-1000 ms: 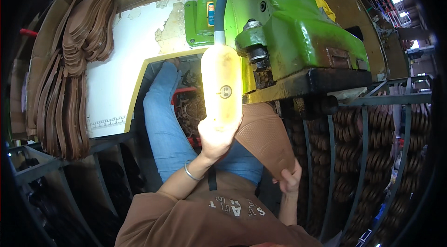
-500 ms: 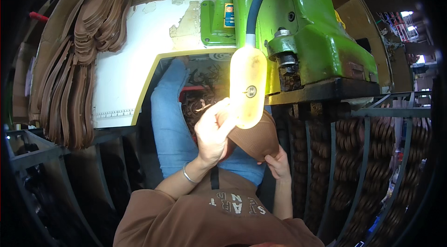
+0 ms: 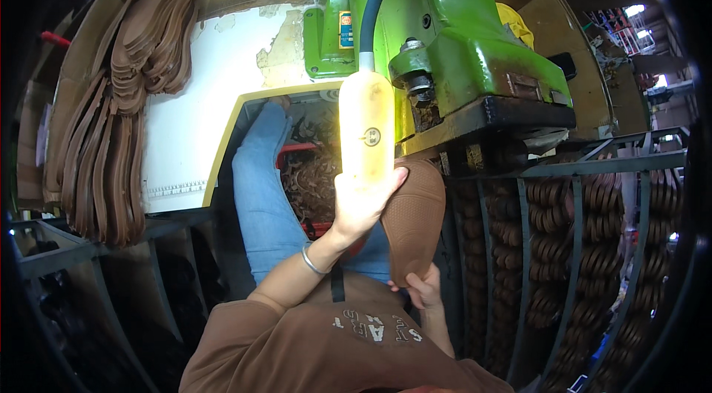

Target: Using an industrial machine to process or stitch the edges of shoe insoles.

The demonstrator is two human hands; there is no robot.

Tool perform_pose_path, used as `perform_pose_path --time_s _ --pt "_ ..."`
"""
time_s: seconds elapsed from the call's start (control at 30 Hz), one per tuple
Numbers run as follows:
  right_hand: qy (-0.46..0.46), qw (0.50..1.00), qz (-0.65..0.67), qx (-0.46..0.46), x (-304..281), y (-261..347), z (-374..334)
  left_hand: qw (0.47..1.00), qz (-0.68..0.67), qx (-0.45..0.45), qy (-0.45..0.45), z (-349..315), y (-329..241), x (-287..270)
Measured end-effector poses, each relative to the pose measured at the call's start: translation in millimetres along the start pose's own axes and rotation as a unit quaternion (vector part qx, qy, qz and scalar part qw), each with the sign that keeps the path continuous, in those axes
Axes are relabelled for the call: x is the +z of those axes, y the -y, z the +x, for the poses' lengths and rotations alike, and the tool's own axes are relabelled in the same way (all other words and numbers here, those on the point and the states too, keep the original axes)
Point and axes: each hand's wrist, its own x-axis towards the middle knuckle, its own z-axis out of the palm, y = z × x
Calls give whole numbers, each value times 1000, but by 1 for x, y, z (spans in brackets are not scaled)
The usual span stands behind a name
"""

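Note:
A brown shoe sole (image 3: 417, 211) with a textured face is held over my lap, its length running away from me. My left hand (image 3: 361, 204) is closed at the sole's left edge, with the thumb at the far part. The glowing yellow-white lamp (image 3: 368, 126) hides some of the left fingers. At the sole's narrow near end, my right hand (image 3: 421, 289) pinches the rim. The far part of the sole lies just right of the lamp, close to the front of the green machine (image 3: 463, 59).
Several brown soles (image 3: 111, 148) are piled on the white worktable (image 3: 215, 59) at left. A red bin (image 3: 297, 147) of brown trimmings (image 3: 311, 185) sits between my legs. Metal racks (image 3: 526, 245) with brown soles stand at right; another rack (image 3: 89, 252) stands at left.
The sole has turned from a slant to nearly lengthwise, showing more of its textured face. My right hand has moved nearer to me and left with its end. The whole view has shifted slightly.

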Motion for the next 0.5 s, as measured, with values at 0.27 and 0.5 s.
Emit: perform_pose_path --time_s 0.27,0.5 --pt "-109 979 -85 -148 -21 94 12 997 15 62 -36 -7 -5 -16" --pt "-84 975 -150 -142 -2 157 62 996 -87 3 -15 -14 -9 -32"
